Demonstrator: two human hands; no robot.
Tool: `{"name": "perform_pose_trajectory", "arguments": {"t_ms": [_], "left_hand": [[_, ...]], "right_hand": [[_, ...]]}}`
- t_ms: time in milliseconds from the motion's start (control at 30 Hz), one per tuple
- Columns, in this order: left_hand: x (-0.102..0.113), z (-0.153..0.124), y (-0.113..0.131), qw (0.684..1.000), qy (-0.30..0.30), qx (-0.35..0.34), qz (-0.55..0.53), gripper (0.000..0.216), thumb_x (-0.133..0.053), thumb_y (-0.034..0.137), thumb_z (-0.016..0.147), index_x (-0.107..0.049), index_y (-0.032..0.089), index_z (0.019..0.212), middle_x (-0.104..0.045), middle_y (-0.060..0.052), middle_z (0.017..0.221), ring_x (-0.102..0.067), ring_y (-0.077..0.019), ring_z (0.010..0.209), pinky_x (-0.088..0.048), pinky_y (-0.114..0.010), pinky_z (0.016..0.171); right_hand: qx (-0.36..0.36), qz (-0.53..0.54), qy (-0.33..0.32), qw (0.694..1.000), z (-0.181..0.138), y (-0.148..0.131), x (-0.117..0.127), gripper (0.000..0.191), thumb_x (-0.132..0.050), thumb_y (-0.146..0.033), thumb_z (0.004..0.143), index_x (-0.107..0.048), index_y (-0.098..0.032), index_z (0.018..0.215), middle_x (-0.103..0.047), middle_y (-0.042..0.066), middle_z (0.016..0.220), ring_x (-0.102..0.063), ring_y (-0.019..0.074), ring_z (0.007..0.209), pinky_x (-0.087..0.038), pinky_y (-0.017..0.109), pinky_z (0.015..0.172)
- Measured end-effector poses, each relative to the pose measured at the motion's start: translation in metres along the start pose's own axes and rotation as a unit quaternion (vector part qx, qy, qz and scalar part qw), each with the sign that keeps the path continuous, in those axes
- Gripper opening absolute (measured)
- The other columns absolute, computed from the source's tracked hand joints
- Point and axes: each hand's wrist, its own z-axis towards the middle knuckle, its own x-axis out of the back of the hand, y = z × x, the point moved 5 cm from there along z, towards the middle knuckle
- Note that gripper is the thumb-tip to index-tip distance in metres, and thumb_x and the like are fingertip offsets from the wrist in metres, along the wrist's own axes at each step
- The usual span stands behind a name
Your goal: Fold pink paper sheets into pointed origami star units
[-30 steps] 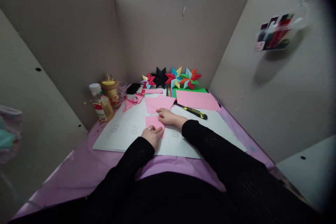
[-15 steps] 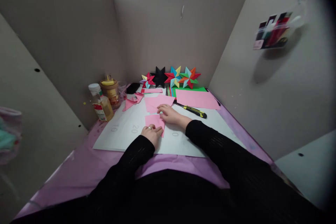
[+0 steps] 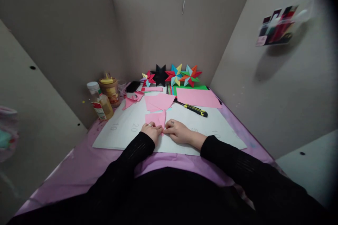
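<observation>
A small pink paper square (image 3: 155, 119) lies on the white mat (image 3: 124, 132) in front of me, its right edge lifted upward. My left hand (image 3: 151, 132) presses its near left corner with curled fingers. My right hand (image 3: 179, 132) pinches the paper's near right edge, thumb and fingers together. Both sleeves are black. Just beyond lie more pink sheets (image 3: 158, 102), and several folded pink triangles (image 3: 133, 99) lie to the left.
Several coloured paper stars (image 3: 173, 75) stand against the back wall. A large pink sheet (image 3: 197, 97) lies over green paper, with a yellow-black utility knife (image 3: 194, 109) beside it. A bottle (image 3: 99, 101) and jar (image 3: 109, 90) stand at the left. Cardboard walls enclose the desk.
My right hand has come back from the far edge of the pink square to its near right edge, and the paper's right side now stands lifted. The left hand stayed put.
</observation>
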Motion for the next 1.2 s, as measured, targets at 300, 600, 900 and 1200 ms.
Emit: {"name": "perform_pose_trajectory", "arguments": {"t_ms": [300, 600, 900, 1200], "left_hand": [[0.0, -0.001, 0.002, 1.0, -0.007, 0.012, -0.001, 0.032, -0.049, 0.021, 0.079, -0.058, 0.029, 0.108, -0.061, 0.001, 0.117, -0.049, -0.025, 0.099, -0.036, -0.038, 0.072], [-0.003, -0.005, -0.001, 1.0, -0.001, 0.021, 0.001, 0.041, -0.046, 0.017, 0.079, -0.055, 0.029, 0.117, -0.056, 0.004, 0.126, -0.048, -0.0256, 0.102, -0.04, -0.039, 0.072], [-0.003, -0.006, -0.001, 1.0, 0.004, 0.018, -0.011, 0.042, -0.047, 0.018, 0.078, -0.055, 0.028, 0.118, -0.056, 0.001, 0.126, -0.049, -0.0263, 0.101, -0.042, -0.041, 0.073], [-0.003, -0.005, -0.001, 1.0, -0.009, 0.015, -0.01, 0.046, -0.048, 0.018, 0.076, -0.053, 0.027, 0.121, -0.056, 0.002, 0.127, -0.048, -0.0268, 0.103, -0.04, -0.04, 0.073]], "right_hand": [[0.032, 0.009, -0.029, 0.999, -0.006, -0.019, 0.001, 0.029, -0.047, -0.006, 0.077, -0.069, -0.02, 0.09, -0.055, 0.007, 0.081, -0.048, 0.0176, 0.079, -0.042, 0.034, 0.077], [-0.075, 0.072, 0.055, 0.993, -0.013, -0.004, 0.005, 0.038, -0.044, -0.002, 0.074, -0.069, -0.02, 0.096, -0.056, 0.005, 0.081, -0.05, 0.0172, 0.08, -0.044, 0.033, 0.076], [-0.12, -0.055, -0.017, 0.991, -0.008, -0.001, -0.005, 0.032, -0.049, -0.011, 0.082, -0.068, -0.026, 0.103, -0.053, 0.006, 0.081, -0.045, 0.0189, 0.082, -0.039, 0.032, 0.075], [-0.171, -0.174, -0.097, 0.965, 0.004, 0.023, -0.002, 0.03, -0.048, -0.015, 0.082, -0.066, -0.025, 0.103, -0.053, 0.009, 0.089, -0.046, 0.0213, 0.084, -0.035, 0.032, 0.071]]}}
